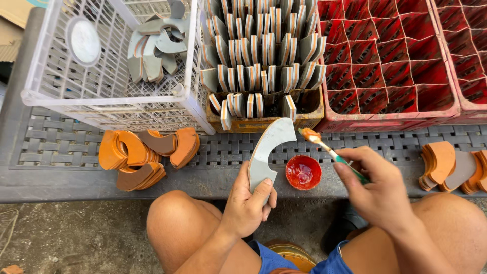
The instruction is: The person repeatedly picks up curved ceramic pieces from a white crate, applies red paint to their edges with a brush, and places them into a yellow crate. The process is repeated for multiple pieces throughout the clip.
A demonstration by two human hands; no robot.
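Two stacks of orange-coated pcs lie done on the desk, many grey ones wait in the crate; left-hand fingers clasp a bare grey piece above the paint bowl, right fingers pinching the brush.

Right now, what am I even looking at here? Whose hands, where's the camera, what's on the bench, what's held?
One picture, from a camera on a seated person's head, looking down past bare knees. No machine: two bare hands. The left hand holds a grey curved piece upright. The right hand holds a small brush with orange paint on its tip, close to the piece. A small bowl of orange-red paint sits on the grey woven bench. Orange-coated pieces lie stacked left and right. Behind stand a white basket, a crate of grey pieces and red divided crates.
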